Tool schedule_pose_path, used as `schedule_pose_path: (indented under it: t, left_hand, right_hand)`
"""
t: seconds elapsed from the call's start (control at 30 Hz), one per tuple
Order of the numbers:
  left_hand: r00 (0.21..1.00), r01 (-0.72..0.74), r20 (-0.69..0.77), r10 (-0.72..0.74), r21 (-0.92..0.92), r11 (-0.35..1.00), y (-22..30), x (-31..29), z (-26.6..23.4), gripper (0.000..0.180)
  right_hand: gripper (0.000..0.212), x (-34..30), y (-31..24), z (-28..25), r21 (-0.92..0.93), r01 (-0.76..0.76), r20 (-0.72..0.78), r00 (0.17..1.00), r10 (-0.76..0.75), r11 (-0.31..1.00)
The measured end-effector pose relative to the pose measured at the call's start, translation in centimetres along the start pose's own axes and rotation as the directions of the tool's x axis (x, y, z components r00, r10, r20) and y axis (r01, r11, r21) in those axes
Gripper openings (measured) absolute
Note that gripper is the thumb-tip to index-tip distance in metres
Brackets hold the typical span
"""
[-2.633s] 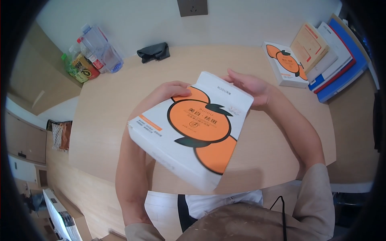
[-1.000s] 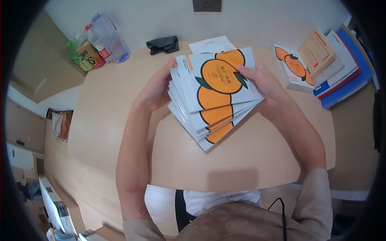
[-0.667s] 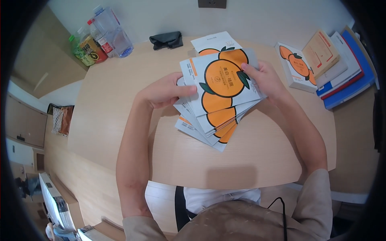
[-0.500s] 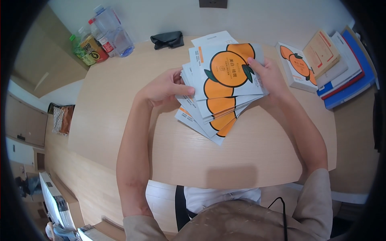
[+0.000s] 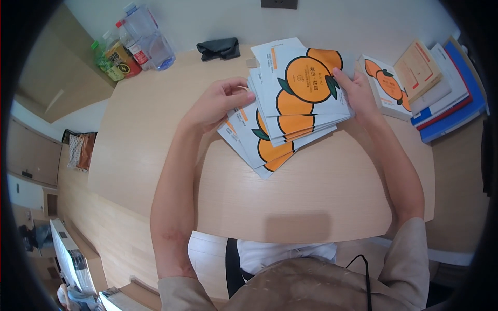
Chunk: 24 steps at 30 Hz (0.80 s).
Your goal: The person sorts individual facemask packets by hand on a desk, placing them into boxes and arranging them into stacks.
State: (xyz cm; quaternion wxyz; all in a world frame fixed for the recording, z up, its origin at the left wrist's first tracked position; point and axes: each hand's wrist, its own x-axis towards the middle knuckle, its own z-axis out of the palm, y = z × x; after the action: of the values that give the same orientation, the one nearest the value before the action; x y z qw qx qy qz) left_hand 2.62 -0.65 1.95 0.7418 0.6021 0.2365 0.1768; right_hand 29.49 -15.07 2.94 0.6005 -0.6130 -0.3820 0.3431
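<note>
A fanned stack of flat, pale blue sheet mask packets (image 5: 293, 106), printed with orange fruits and green leaves, is held over the table. My right hand (image 5: 359, 94) is closed on the right edge of the upper packets, its thumb on the top one. At the opposite edge, my left hand (image 5: 220, 103) pinches the stack between thumb and fingers. Several lower packets (image 5: 254, 150) splay out toward the lower left. Most fingers of the right hand are hidden behind the stack.
A matching box (image 5: 386, 85) stands at the right, beside a cream box (image 5: 417, 70) and blue folders (image 5: 456, 111). A black case (image 5: 218, 49) lies at the back. Bottles (image 5: 148, 41) and a can (image 5: 123, 61) stand at the back left of the table (image 5: 249, 207).
The upper packets and my right hand have shifted right and slightly up. The lower packets have spread further to the left of them, widening the fan.
</note>
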Motion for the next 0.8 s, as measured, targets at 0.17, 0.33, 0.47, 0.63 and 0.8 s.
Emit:
schedule_pose_path:
  t: [0.17,0.33,0.47,0.63,0.8]
  left_hand:
    - [0.998,-0.03,-0.051,0.031,0.022,0.999,-0.1,0.2,0.2,0.021]
    - [0.991,-0.071,-0.101,0.083,0.119,0.99,-0.2,0.2,0.2,0.015]
    - [0.99,-0.07,-0.105,0.089,0.173,0.982,-0.1,0.4,0.1,0.015]
    - [0.973,-0.016,-0.227,0.052,0.158,0.987,-0.1,0.3,-0.4,0.021]
    - [0.966,-0.041,-0.259,0.007,-0.124,0.991,-0.1,0.3,-0.9,0.028]
  right_hand:
    - [0.027,0.2,0.4,-0.4,-0.037,0.036,-0.001,0.999,-0.036,0.999]
    - [0.027,0.3,0.4,-0.1,-0.005,0.066,-0.103,0.993,-0.066,0.998]
    - [0.026,0.5,0.7,-0.4,-0.08,0.1,-0.101,0.989,-0.108,0.992]
    - [0.026,0.6,0.9,0.0,-0.078,0.2,-0.166,0.963,-0.211,0.977]
    - [0.025,0.9,1.8,-0.3,-0.087,0.197,-0.227,0.95,-0.212,0.976]
